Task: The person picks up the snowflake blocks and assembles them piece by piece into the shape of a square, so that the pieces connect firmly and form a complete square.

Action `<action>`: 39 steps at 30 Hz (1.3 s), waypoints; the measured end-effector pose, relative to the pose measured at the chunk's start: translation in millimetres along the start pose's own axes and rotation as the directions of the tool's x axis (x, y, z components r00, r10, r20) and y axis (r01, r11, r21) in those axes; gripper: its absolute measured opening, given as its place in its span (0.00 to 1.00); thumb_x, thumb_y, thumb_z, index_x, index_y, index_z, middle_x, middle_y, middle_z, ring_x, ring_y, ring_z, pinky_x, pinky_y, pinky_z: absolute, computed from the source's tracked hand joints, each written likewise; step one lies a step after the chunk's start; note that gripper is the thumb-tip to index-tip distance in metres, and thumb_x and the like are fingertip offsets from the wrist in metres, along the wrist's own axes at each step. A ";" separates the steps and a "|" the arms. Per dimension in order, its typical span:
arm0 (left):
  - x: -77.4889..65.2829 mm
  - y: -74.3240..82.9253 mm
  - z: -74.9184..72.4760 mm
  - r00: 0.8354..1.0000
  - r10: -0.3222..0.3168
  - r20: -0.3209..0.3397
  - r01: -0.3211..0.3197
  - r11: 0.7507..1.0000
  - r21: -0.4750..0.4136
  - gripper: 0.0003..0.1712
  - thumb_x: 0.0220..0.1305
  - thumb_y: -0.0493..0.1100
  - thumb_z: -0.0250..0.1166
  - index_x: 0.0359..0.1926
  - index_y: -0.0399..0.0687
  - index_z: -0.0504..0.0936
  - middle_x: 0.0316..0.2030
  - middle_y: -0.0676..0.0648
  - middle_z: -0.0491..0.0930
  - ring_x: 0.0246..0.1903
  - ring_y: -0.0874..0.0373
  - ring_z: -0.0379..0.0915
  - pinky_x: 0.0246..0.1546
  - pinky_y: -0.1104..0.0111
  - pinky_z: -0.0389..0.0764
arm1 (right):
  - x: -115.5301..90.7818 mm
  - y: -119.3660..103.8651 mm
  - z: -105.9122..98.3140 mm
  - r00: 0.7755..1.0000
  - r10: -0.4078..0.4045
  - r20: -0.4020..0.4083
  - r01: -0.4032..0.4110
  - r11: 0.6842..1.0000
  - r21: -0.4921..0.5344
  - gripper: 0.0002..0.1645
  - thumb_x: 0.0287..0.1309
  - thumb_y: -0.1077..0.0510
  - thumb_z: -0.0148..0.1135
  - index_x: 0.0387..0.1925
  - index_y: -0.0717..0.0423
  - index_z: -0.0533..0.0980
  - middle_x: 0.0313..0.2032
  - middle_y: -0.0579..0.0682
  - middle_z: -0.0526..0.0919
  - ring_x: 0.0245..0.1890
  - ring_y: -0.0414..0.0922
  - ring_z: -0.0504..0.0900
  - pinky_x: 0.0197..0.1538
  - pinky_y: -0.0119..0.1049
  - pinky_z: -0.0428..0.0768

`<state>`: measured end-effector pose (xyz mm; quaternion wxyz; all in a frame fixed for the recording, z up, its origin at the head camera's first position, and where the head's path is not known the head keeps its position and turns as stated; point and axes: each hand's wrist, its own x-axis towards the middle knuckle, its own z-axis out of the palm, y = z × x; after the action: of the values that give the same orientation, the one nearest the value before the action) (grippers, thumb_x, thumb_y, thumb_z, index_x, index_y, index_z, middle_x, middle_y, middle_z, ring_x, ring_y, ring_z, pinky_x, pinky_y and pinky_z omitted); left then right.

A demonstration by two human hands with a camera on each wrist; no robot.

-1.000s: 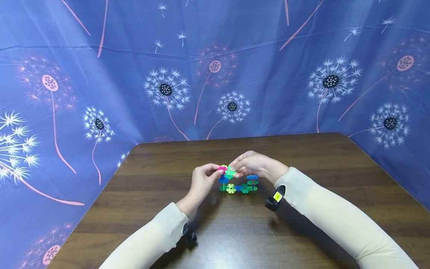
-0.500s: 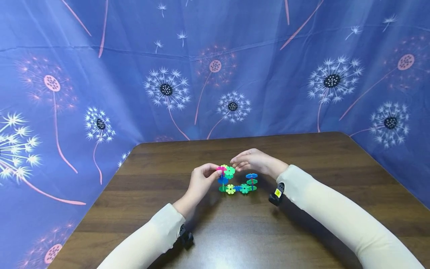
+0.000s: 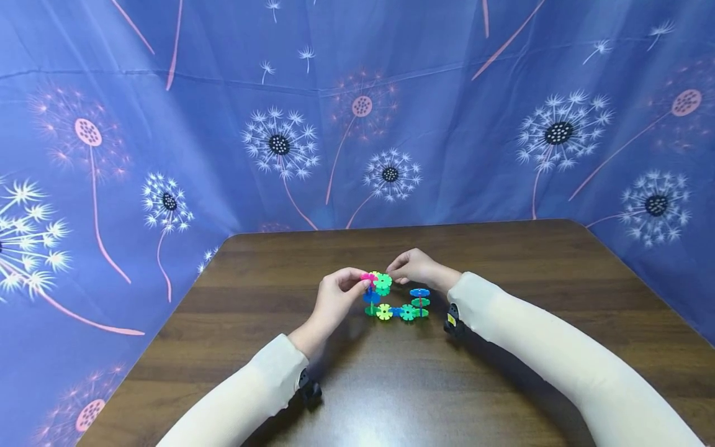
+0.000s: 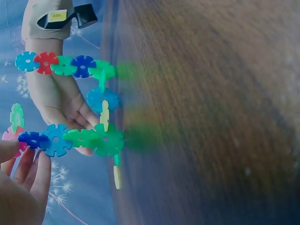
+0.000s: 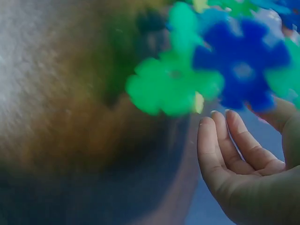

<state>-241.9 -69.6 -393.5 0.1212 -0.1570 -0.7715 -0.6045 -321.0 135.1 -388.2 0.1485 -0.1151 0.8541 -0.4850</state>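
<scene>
A frame of interlocking flower-shaped plastic discs stands on the table, with a yellow disc [image 3: 384,311] and a green disc [image 3: 408,312] along its low part. Its right column is topped by a blue disc [image 3: 419,292]. At the taller left column, my left hand [image 3: 337,298] pinches a pink disc [image 3: 367,278] between thumb and fingers. Beside the pink one sits an upright green disc [image 3: 382,282]. My right hand [image 3: 416,267] is behind and right of this green disc, fingers bent toward it. In the right wrist view, a dark blue disc [image 5: 241,68] hides its fingertips' contact.
The brown wooden table [image 3: 503,360] extends around the discs. A blue dandelion-print cloth [image 3: 335,155] hangs behind and at the sides. Black wrist cameras are strapped at both cuffs, the left one [image 3: 309,390] low over the table.
My right hand drew off the upright green disc, its fingers loosened, then moved back in close behind that disc. My left hand has kept its pinch on the pink disc.
</scene>
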 end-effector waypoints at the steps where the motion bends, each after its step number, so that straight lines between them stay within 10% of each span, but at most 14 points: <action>1: 0.5 0.2 -0.2 1.000 -0.004 0.001 0.004 1.000 -0.002 0.08 0.57 0.34 0.69 0.38 0.34 0.85 0.36 0.36 0.86 0.34 0.50 0.84 0.35 0.78 0.81 | 1.2 0.3 3.1 1.000 0.000 -0.002 0.000 1.000 -0.022 0.13 0.61 0.62 0.62 0.45 0.67 0.81 0.42 0.60 0.85 0.41 0.52 0.84 0.47 0.42 0.83; 13: -11.4 35.0 -5.2 0.999 -0.018 0.027 0.018 1.000 -0.010 0.08 0.59 0.29 0.66 0.38 0.25 0.82 0.37 0.29 0.83 0.36 0.47 0.84 0.37 0.72 0.83 | 7.6 4.2 26.0 0.998 0.000 -0.067 -0.014 0.978 -0.209 0.22 0.48 0.58 0.76 0.46 0.59 0.82 0.42 0.53 0.84 0.39 0.45 0.79 0.42 0.36 0.79; 25: -2.3 1.8 -1.2 1.000 -0.016 0.001 0.016 1.000 -0.003 0.08 0.58 0.33 0.69 0.38 0.32 0.84 0.36 0.34 0.85 0.36 0.47 0.84 0.37 0.72 0.84 | 6.7 3.6 26.5 0.998 0.016 -0.064 -0.032 0.966 -0.256 0.20 0.47 0.62 0.75 0.44 0.61 0.81 0.31 0.49 0.77 0.31 0.42 0.71 0.34 0.31 0.71; 39: -9.0 18.4 -1.5 1.000 0.017 0.010 -0.017 1.000 0.001 0.08 0.59 0.33 0.67 0.38 0.29 0.83 0.37 0.32 0.85 0.37 0.43 0.84 0.39 0.71 0.83 | -31.0 1.7 -2.1 1.000 -0.020 0.005 0.019 0.988 0.151 0.12 0.56 0.64 0.68 0.41 0.69 0.82 0.29 0.57 0.88 0.32 0.48 0.87 0.45 0.44 0.84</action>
<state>-226.5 -67.8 -380.1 0.1226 -0.1668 -0.7709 -0.6024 -293.0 148.1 -384.3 0.1550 -0.1134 0.8133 -0.5492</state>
